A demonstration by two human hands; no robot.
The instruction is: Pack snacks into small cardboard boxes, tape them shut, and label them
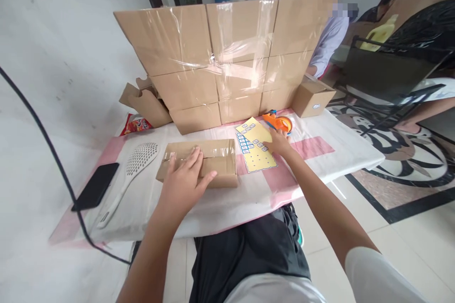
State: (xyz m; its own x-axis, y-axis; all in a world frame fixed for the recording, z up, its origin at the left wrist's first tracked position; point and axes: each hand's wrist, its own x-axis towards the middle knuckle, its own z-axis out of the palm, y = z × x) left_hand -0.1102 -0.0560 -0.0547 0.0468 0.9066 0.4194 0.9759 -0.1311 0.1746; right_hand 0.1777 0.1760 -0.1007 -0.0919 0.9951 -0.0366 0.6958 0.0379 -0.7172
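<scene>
A closed cardboard box [222,156] with clear tape along its top lies on the table. My left hand [186,170] rests flat on it, fingers spread. My right hand [279,143] reaches over the right edge of some yellow sticker sheets [261,161] printed with small blue and white labels. Its thumb is over the sheets, and its other fingers are beside an orange tape dispenser [275,122]. The thumb and fingers look apart, with nothing seen between them; whether they touch the dispenser I cannot tell.
A tall taped cardboard panel [241,28] stands behind. To the left lie a white skimmer [142,158], a black phone [95,187], a red packet [137,124] and an open carton [149,104]. A small box [313,97] stands right. A person [330,38] is behind the panel.
</scene>
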